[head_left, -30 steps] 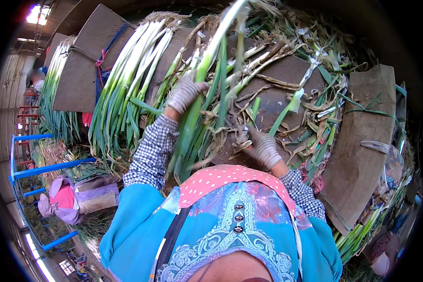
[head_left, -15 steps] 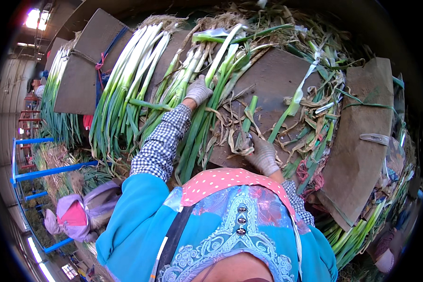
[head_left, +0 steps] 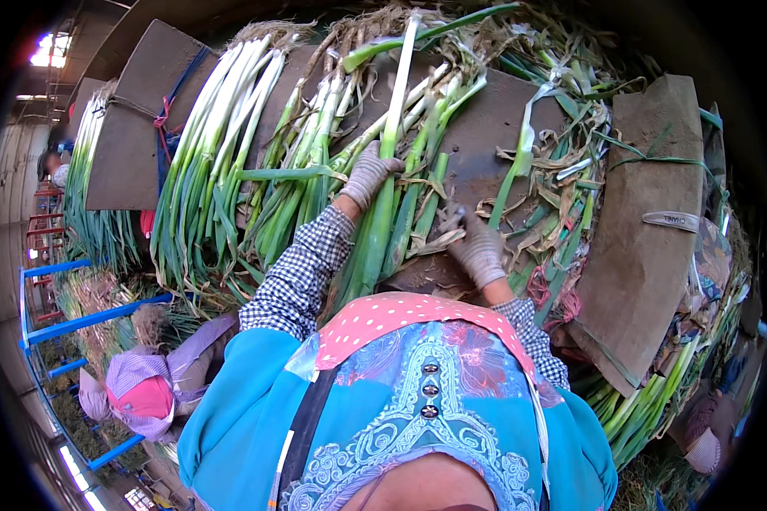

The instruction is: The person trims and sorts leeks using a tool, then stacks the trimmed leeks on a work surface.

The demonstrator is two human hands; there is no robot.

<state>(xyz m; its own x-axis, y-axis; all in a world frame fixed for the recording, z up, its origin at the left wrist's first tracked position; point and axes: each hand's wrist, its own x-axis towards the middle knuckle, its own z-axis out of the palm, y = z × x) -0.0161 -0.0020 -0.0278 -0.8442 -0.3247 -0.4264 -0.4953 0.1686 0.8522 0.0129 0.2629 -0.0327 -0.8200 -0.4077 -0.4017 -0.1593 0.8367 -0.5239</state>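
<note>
My left hand (head_left: 371,176), in a striped knit glove, is closed around a long green onion (head_left: 398,89). Its white stalk points away from me, and its green leaves trail toward my apron. My right hand (head_left: 479,253), gloved too, is curled just right of those leaves, with a withered tan leaf (head_left: 435,244) running into its fingers. Whether the fingers hold anything else is hidden. Left of my left hand lie more loose green onions (head_left: 315,145), their roots at the far side. A cut green leaf piece (head_left: 432,198) rests between my hands.
Brown boards (head_left: 477,128) form the work surface. A neat row of green onions (head_left: 222,128) lies at left, beside a tied board (head_left: 145,102). Leaf scraps (head_left: 562,196) pile up at right before another board (head_left: 648,247). A person in a purple head covering (head_left: 141,387) is at lower left.
My left hand has drawn the green onion toward me, so more of its white stalk shows clear of the pile. My right hand stays among the withered leaves. The whole view has shifted slightly.
</note>
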